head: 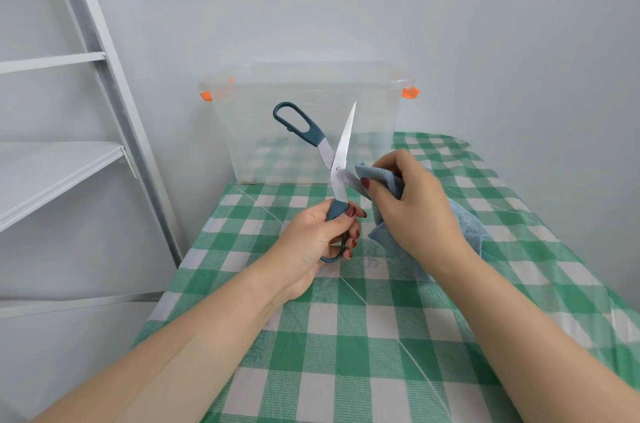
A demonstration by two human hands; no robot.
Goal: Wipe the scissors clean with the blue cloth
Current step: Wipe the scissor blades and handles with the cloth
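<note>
The scissors [341, 149] have steel blades and dark teal handles and are spread wide open above the table. My left hand [317, 237] grips the lower handle, so one blade points up and the other handle sticks out to the upper left. My right hand [414, 202] pinches the blue cloth [379, 176] around the second blade, just right of the pivot. That blade's tip is hidden inside the cloth. The rest of the cloth hangs down under my right hand.
A clear plastic storage box [367, 104] with orange clips stands at the back of the table. The table [363, 336] wears a green and white checked cover. A white metal shelf rack [86, 131] stands to the left, against the grey wall.
</note>
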